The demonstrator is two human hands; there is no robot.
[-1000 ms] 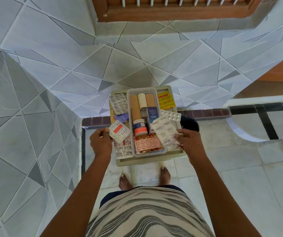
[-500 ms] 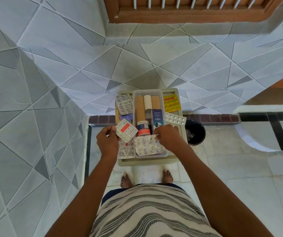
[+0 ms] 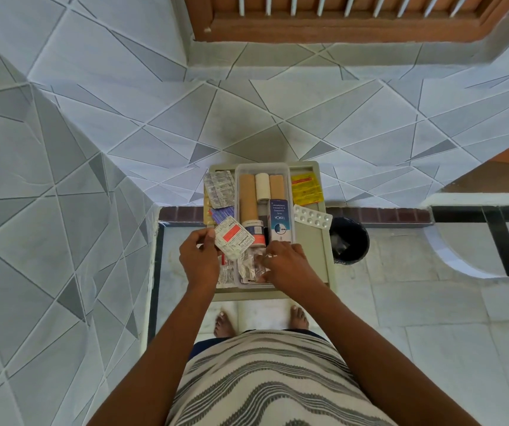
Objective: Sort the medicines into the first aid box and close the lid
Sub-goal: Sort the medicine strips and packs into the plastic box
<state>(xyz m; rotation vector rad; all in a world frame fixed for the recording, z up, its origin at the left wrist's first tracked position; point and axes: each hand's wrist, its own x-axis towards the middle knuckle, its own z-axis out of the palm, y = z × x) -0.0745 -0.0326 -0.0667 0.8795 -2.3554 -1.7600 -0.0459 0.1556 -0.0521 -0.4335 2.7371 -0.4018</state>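
Note:
The beige first aid box lies open in front of me, with a clear inner tray down its middle. The tray holds bandage rolls, a blue and white carton and a small jar. My left hand holds a silver tablet strip with a red label above the box's left side. My right hand presses on silver blister strips at the tray's near end. A white pill strip and yellow sachets lie in the right compartment, and more strips in the left one.
A black bin stands on the floor just right of the box. Tiled walls rise behind and to the left. My bare feet show under the box's near edge, on pale floor tiles.
My right hand carried the silver blister strips from the box's right side into the near end of the tray and now rests on them. My left hand has kept hold of the red-labelled strip.

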